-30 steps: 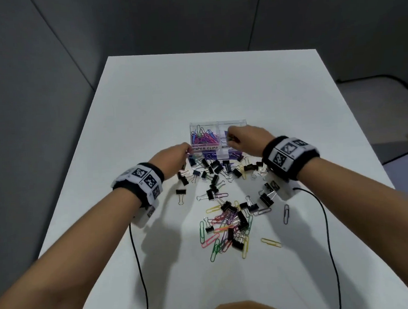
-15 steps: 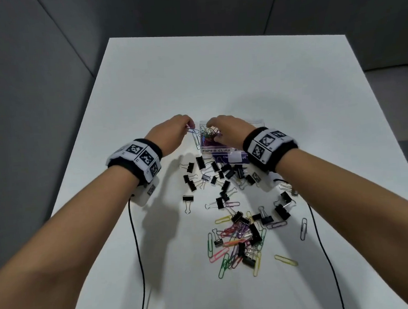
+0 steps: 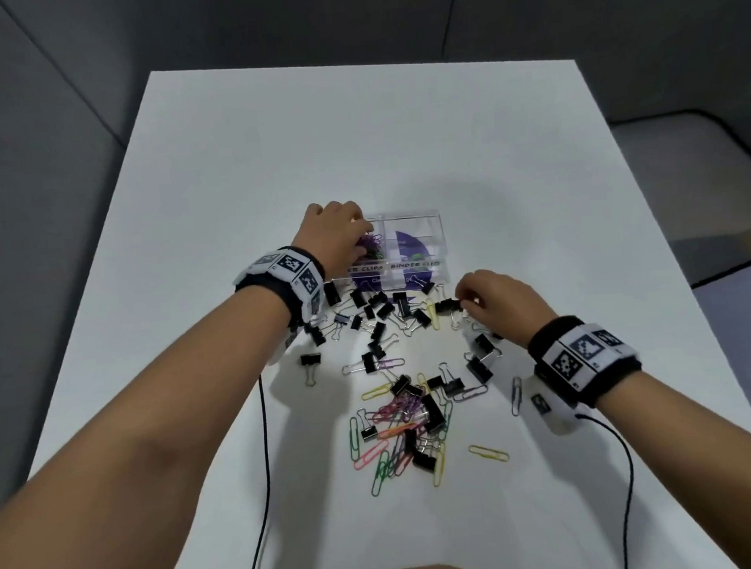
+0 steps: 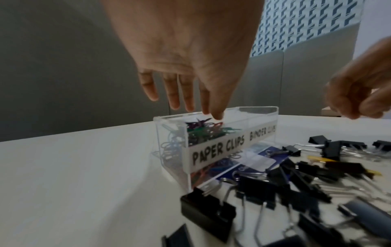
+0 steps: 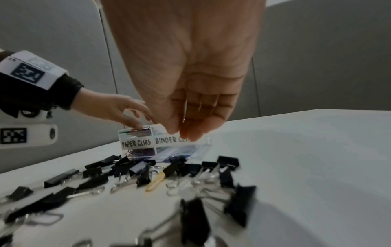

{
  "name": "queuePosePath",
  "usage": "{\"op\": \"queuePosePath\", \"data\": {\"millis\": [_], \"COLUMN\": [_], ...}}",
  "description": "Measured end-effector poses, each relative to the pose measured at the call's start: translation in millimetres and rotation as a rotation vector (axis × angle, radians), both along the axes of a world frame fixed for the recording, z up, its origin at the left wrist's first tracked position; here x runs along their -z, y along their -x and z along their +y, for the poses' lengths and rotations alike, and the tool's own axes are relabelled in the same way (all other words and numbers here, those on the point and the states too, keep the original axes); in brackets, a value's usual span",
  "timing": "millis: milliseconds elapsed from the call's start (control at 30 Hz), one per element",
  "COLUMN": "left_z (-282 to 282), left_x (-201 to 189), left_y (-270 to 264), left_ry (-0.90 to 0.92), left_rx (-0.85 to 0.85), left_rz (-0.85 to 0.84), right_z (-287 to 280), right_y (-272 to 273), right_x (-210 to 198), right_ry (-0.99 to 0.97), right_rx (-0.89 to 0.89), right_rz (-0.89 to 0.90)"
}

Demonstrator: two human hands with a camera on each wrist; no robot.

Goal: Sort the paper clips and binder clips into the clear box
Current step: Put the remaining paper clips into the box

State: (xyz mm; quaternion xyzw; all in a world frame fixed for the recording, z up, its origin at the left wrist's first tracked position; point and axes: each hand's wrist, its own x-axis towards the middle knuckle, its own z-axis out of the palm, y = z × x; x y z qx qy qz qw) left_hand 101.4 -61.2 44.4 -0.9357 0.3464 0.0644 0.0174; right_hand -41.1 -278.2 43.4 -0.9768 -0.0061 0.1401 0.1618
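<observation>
The clear box [image 3: 413,215] stands mid-table, its halves labelled PAPER CLIPS and BINDER CLIPS [image 4: 211,150] [image 5: 137,142]. My left hand [image 3: 335,236] hangs over the paper-clip half with its fingers [image 4: 175,100] straight down, tips at the coloured clips inside and holding nothing. My right hand [image 3: 467,300] hovers right of the box with its fingertips [image 5: 190,133] curled together. A black binder clip [image 3: 447,306] lies just beside them, but no clip shows between them. Black binder clips [image 3: 384,310] lie in front of the box, and coloured paper clips [image 3: 399,419] are heaped nearer me.
A yellow paper clip [image 3: 488,453] and a silver one [image 3: 516,394] lie apart on the right. Thin black cables [image 3: 263,423] run from both wristbands toward me. The white table [image 3: 227,183] ends at dark walls on the left and back.
My left hand carried a paper clip over the box's left half and now holds nothing. My right hand left the box and moved right, to the binder clips.
</observation>
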Motion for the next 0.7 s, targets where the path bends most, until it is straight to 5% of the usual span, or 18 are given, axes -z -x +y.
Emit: {"op": "queuePosePath", "data": {"millis": [333,467,700], "left_z": [-57,-75,-81], "left_x": [17,27,33], "left_y": [87,98,97], "left_ry": [-0.056,-0.156,-0.223], "left_rx": [0.489,0.424,0.259], "left_rz": [0.061,0.044,0.05], "right_z": [-27,-22,-12], "right_y": [55,73,84], "right_x": [-1,4,26], "right_ry": [0.335,0.328,0.124], "right_rx": [0.077,0.124,0.289], "right_rz": [0.233,0.376,0.333]}}
